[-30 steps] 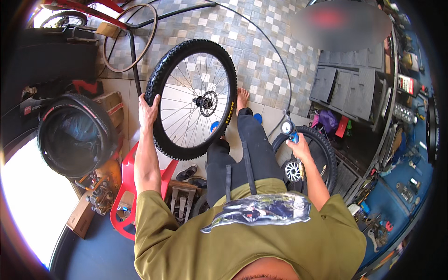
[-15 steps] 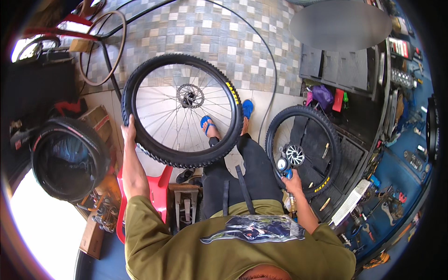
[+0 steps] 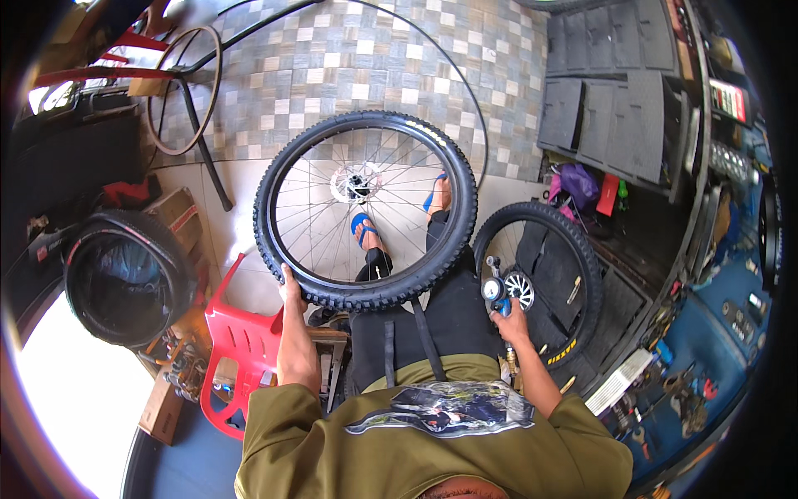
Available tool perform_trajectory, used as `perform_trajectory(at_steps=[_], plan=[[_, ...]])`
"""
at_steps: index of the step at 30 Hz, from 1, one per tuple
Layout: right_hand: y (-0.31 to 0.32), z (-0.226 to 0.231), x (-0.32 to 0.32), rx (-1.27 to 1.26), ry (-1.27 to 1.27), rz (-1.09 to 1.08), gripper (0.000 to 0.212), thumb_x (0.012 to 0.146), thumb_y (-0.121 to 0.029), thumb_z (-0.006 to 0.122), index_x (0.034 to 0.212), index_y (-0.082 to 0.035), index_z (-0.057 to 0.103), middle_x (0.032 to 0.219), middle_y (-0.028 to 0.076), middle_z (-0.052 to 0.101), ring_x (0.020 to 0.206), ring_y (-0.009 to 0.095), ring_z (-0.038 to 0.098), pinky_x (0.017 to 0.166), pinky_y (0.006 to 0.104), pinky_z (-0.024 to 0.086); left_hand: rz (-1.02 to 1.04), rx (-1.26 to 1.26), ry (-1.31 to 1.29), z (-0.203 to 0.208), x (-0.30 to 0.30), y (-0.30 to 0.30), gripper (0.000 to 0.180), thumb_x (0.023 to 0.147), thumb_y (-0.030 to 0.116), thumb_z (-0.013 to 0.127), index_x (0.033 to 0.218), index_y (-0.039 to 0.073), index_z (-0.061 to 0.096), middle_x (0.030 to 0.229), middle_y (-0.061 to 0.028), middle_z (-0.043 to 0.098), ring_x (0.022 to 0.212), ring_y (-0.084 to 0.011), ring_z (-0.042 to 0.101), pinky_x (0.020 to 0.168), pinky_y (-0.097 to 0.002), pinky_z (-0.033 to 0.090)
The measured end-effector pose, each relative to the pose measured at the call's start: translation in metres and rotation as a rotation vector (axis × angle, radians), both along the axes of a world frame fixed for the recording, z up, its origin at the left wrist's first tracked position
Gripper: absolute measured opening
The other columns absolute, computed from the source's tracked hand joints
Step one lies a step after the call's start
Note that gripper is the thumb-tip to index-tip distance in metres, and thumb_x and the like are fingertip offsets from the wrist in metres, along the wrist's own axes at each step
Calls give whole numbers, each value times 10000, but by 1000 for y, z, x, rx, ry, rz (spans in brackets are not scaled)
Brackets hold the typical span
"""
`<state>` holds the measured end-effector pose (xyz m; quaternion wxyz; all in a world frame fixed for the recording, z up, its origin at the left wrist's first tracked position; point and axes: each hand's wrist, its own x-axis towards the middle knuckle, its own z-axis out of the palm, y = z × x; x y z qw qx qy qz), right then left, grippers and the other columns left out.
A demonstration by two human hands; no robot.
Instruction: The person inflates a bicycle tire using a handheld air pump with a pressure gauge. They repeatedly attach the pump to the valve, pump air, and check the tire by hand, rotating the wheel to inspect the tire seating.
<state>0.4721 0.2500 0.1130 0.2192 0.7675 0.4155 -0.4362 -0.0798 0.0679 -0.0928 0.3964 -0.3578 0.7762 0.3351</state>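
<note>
Since the earlier frame the spoked wheel (image 3: 366,212) sits lower and more to the centre of the frame, tilted flatter over the person's knees, and the right hand (image 3: 509,320) has come nearer to the lap. Left hand (image 3: 293,299) grasps the knobbly tyre at the wheel's lower left rim, fingers curled round the tread. Right hand is clenched round a small round pressure gauge (image 3: 492,289) with a blue part, just right of centre, in front of a second wheel (image 3: 544,283) that stands right of centre. A third tyre (image 3: 125,279) lies at the left edge, so three wheels or tyres show near the person. Two blue sandals (image 3: 363,226) show through the spokes. One red plastic chair (image 3: 241,341) stands at lower left, touching the left forearm. A bare thin hoop (image 3: 184,91) leans at upper left. At the upper right edge a small rectangular red and white label (image 3: 730,100) sits on a shelf; a cardboard box (image 3: 162,407) lies at lower left.
</note>
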Motion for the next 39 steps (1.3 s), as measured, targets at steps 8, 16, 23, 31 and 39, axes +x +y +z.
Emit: perform_trajectory(at_steps=[8, 16, 23, 31, 39], plan=[[136, -22, 49, 118, 93, 138, 698, 804, -285, 777, 1373, 18, 510, 1248, 307, 653, 1194, 447, 632, 1008, 478, 498, 124, 152, -206, 45, 33, 55, 816, 964, 750, 497, 1424, 76, 487, 1219, -203, 704, 996, -399, 723, 881, -662, 564], [164, -57, 125, 163, 53, 190, 659, 808, -263, 766, 1349, 12, 510, 1165, 286, 681, 1075, 433, 680, 929, 483, 530, 199, 177, -280, 73, 42, 85, 796, 1005, 722, 428, 1496, 96, 423, 1286, -225, 675, 1100, -458, 694, 948, -719, 517], [130, -58, 127, 42, 12, 182, 695, 795, -281, 761, 1372, 4, 501, 1171, 290, 685, 1019, 419, 707, 868, 476, 560, 101, 66, -193, 85, 38, 99, 869, 962, 756, 496, 1444, 33, 489, 1306, -227, 658, 1106, -431, 696, 949, -707, 517], [104, -39, 75, -41, 59, 154, 710, 804, -272, 764, 1393, 16, 490, 1341, 308, 603, 1276, 450, 574, 1070, 487, 463, -125, -38, -84, 99, -16, 131, 944, 894, 759, 618, 1443, -1, 510, 1270, -221, 682, 1076, -409, 711, 922, -677, 540], [86, -37, 35, 88, 120, 191, 677, 788, -272, 770, 1337, 36, 519, 1252, 303, 651, 1192, 449, 628, 1020, 487, 492, -784, -331, 424, 91, -159, 210, 1208, 823, 788, 662, 1509, -149, 328, 1388, -389, 553, 1262, -447, 616, 1056, -490, 511]])
